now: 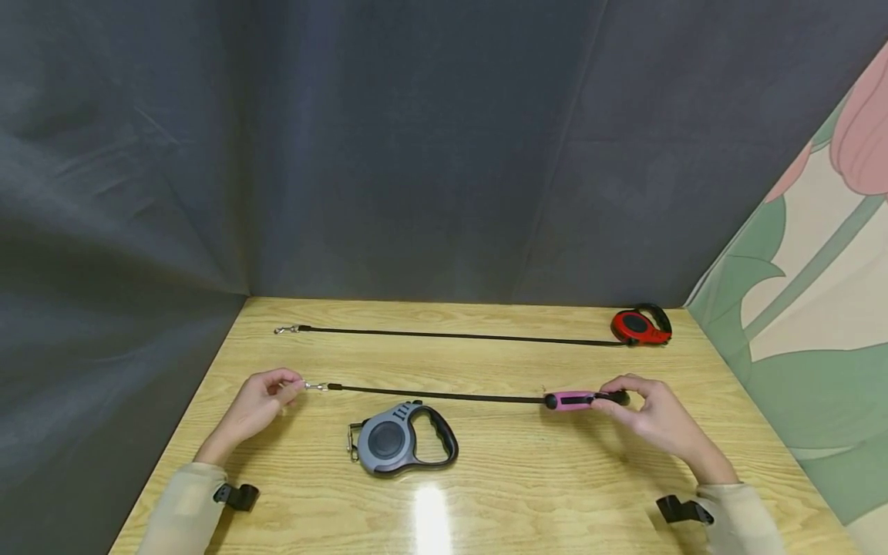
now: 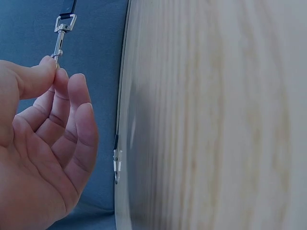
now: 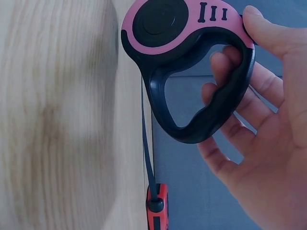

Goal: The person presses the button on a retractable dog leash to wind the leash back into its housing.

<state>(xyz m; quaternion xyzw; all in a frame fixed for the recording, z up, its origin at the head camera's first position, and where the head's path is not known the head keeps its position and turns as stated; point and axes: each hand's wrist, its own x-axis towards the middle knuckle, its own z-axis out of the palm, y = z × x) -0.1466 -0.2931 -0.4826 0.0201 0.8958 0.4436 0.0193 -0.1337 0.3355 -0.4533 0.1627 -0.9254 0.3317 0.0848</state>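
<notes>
A pink and black retractable dog leash [image 3: 160,21] is in my right hand [image 1: 652,412], whose fingers curl round its black loop handle [image 3: 230,91] with the thumb on the top edge. Its black cord [image 1: 437,395] runs out to the left, drawn straight above the table. At the cord's far end is a silver snap hook [image 2: 59,43], pinched at its tip between the thumb and index finger of my left hand [image 1: 260,401]; the other fingers are loosely bent. Below the cord a grey and black retractable leash [image 1: 385,439] lies flat, its clip drawn in against the housing.
Toward the back of the wooden table [image 1: 520,501] lies a red and black retractable leash [image 1: 637,327]. Its cord [image 1: 458,335] stretches left to a silver clip [image 1: 286,329]. Dark cloth [image 1: 416,154] hangs behind and at the left; a flowered fabric [image 1: 819,308] borders the right.
</notes>
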